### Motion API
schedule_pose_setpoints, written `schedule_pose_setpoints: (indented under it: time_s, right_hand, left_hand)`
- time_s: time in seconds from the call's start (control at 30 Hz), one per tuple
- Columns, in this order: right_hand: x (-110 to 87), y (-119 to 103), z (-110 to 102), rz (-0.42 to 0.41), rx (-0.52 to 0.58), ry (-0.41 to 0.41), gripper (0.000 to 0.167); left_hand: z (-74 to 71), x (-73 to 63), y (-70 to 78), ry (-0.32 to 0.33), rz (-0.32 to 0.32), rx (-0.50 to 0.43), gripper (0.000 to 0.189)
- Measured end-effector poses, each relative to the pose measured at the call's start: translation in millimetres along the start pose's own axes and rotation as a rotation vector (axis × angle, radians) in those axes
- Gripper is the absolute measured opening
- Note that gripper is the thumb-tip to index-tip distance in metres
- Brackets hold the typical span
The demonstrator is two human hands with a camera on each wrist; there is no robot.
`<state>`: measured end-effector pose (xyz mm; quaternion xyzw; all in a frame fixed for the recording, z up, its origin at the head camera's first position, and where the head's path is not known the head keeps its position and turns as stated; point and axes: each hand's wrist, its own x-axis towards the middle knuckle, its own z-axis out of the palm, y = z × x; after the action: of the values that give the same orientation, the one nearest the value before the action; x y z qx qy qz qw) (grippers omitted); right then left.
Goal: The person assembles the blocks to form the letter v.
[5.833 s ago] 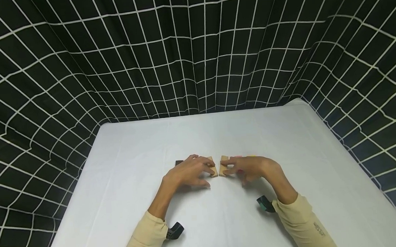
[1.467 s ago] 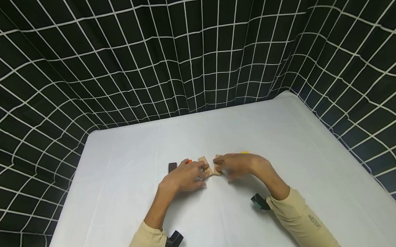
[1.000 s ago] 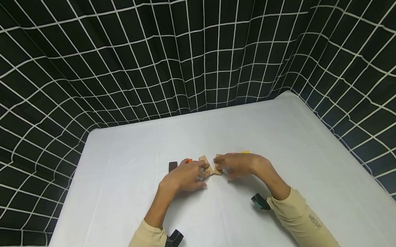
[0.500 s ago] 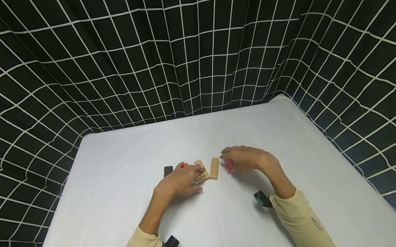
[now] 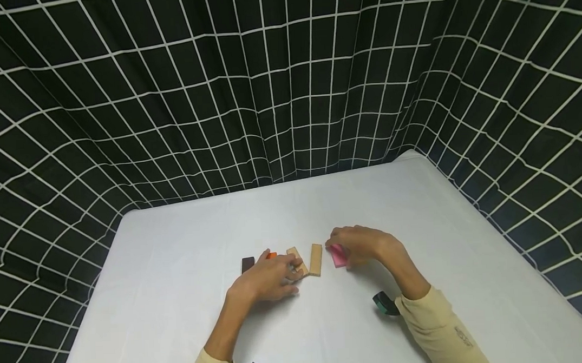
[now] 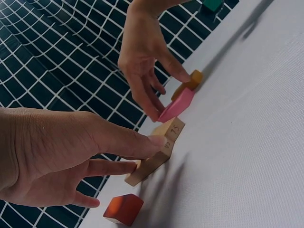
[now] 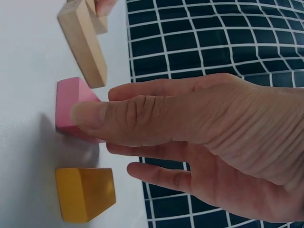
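My left hand (image 5: 266, 279) grips the left of two plain wooden blocks (image 6: 148, 167), thumb at its near end and fingers at the far side. The other wooden block (image 5: 316, 260) stands just to its right, their near ends meeting in a narrow V; small dark marks show on the ends in the left wrist view. Farther right, my right hand (image 5: 364, 242) pinches a pink block (image 7: 70, 104), with the thumb on its near end and the other fingers behind it.
An orange-red block (image 6: 124, 209) and a dark block (image 5: 248, 263) lie left of the wooden pair, partly behind the left hand. A yellow block (image 7: 85, 194) sits right of the pink one. White cloth covers the table (image 5: 186, 240); a gridded black curtain (image 5: 268, 96) surrounds it.
My right hand has let go of the right wooden block and moved right to the pink block, which is now slightly turned. The left hand keeps its hold on the left wooden block.
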<state>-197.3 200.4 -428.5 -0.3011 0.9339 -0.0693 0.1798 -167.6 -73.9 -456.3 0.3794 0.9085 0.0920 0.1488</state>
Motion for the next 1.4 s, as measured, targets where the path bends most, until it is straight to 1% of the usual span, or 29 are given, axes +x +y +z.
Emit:
schedule_pose_setpoints:
  time_s: [0.07, 0.3, 0.47, 0.63, 0.7, 0.77, 0.9, 1.07, 1.27, 1.4]
  right_hand:
    - [-0.4, 1, 1, 0.004, 0.009, -0.006, 0.054]
    - [0.8, 0, 3, -0.014, 0.026, 0.002, 0.056]
    - [2.5, 0, 3, 0.008, 0.027, -0.006, 0.055]
    - [6.3, -3, 4, -0.017, 0.015, 0.003, 0.051]
    - [7.3, -3, 5, -0.019, 0.004, 0.006, 0.047]
    - [7.1, -3, 5, -0.01, -0.002, 0.006, 0.043]
    - [5.4, -1, 3, -0.024, -0.016, 0.017, 0.035]
    - [8.3, -2, 2, -0.038, -0.04, 0.028, 0.037]
    - [10.0, -4, 4, -0.002, -0.015, -0.002, 0.041]
    - [7.9, -1, 4, 0.013, 0.002, -0.02, 0.037]
  left_hand:
    - [0.7, 0.6, 0.9, -0.005, -0.004, -0.004, 0.038]
    - [0.2, -0.3, 1.2, -0.011, -0.017, 0.027, 0.039]
    - [1.0, 0.2, 0.3, 0.002, 0.002, 0.048, 0.038]
    - [1.2, -3.2, -1.7, -0.005, -0.018, 0.041, 0.038]
    - [1.5, -4.1, -2.4, 0.001, -0.014, 0.035, 0.037]
    - [2.3, -3.7, -2.4, 0.01, -0.004, 0.03, 0.037]
    - [0.5, 0.2, -0.5, 0.018, 0.003, 0.041, 0.035]
    - [-2.0, 0.5, 0.8, 0.02, -0.023, 0.036, 0.034]
    - [0.3, -0.8, 0.4, 0.017, -0.016, 0.046, 0.034]
    - [0.6, 0.4, 1.6, 0.014, -0.01, 0.041, 0.035]
